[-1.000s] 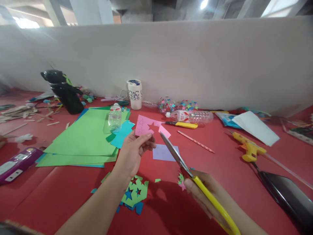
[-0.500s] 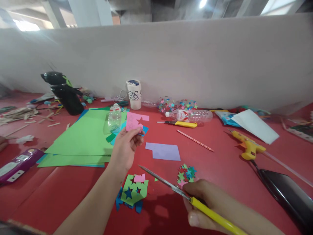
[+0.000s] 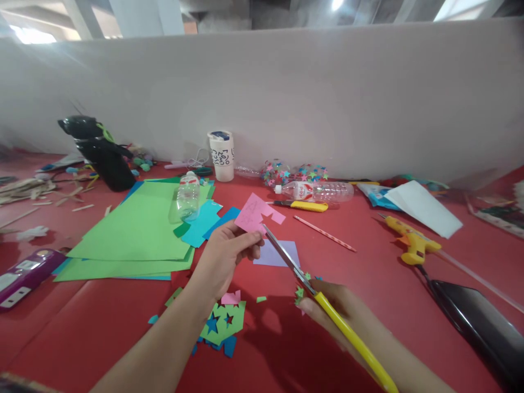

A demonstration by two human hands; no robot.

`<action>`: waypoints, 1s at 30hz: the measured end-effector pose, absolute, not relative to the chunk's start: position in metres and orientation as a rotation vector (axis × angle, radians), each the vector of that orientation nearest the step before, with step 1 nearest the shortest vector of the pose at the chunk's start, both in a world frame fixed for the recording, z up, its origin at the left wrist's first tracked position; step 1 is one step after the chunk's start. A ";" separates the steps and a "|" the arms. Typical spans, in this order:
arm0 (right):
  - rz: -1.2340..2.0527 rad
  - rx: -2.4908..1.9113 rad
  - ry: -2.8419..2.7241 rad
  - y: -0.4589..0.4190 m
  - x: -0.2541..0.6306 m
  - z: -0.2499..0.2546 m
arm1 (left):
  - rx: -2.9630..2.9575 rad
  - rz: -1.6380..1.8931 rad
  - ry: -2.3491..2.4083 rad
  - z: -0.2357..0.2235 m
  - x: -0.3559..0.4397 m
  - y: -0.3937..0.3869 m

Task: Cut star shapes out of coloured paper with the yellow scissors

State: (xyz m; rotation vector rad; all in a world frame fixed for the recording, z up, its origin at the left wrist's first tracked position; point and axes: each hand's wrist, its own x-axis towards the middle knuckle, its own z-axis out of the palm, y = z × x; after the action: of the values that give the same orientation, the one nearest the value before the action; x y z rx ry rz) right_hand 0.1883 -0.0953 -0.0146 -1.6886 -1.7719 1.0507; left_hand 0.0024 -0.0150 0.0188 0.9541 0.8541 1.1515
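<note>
My left hand (image 3: 226, 256) pinches a small pink paper piece (image 3: 257, 213) with a star drawn on it and holds it above the red table (image 3: 102, 322). In my right hand (image 3: 331, 314) are the yellow-handled scissors (image 3: 311, 289), whose blade tips touch the lower edge of the pink piece. Below my left wrist lies a green scrap with star-shaped holes (image 3: 224, 322), with a pink offcut (image 3: 230, 298) on it. A lilac paper piece (image 3: 278, 254) lies flat under the blades. Small cut stars (image 3: 302, 292) lie beside my right hand.
Green paper sheets (image 3: 139, 232) with an empty plastic bottle (image 3: 189, 195) lie left. At the back wall stand a white cup (image 3: 221, 155), a lying bottle (image 3: 317, 192), a yellow utility knife (image 3: 301, 205) and a pencil (image 3: 324, 233). A yellow glue gun (image 3: 411, 243) and a black device (image 3: 483, 327) are right; a purple punch (image 3: 22, 273) is left.
My left hand brought the pink piece from the left back toward the middle and turned it. The scissors swung up from lying low over the table until the blades met the pink piece.
</note>
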 end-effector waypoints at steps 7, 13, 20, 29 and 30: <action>1.134 -1.658 -1.729 -0.097 0.190 -0.008 | 1.040 1.104 0.891 0.024 0.001 -0.016; 1.237 -1.710 -1.626 -0.097 0.188 -0.002 | 1.291 1.046 0.936 0.023 0.003 -0.018; 1.240 -1.701 -1.608 -0.097 0.187 -0.001 | 1.385 1.012 0.845 0.026 0.003 -0.021; 1.224 -1.617 -1.715 -0.097 0.192 -0.008 | 1.107 1.159 0.911 0.024 0.003 -0.016; 1.214 -1.592 -1.735 -0.097 0.192 -0.010 | 1.090 1.160 0.912 0.024 0.002 -0.016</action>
State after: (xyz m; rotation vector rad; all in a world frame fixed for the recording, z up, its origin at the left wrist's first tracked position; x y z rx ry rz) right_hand 0.1918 -0.0966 -0.0096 -1.5917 -1.7351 1.2136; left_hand 0.0024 -0.0157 0.0236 1.0898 0.9118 1.1597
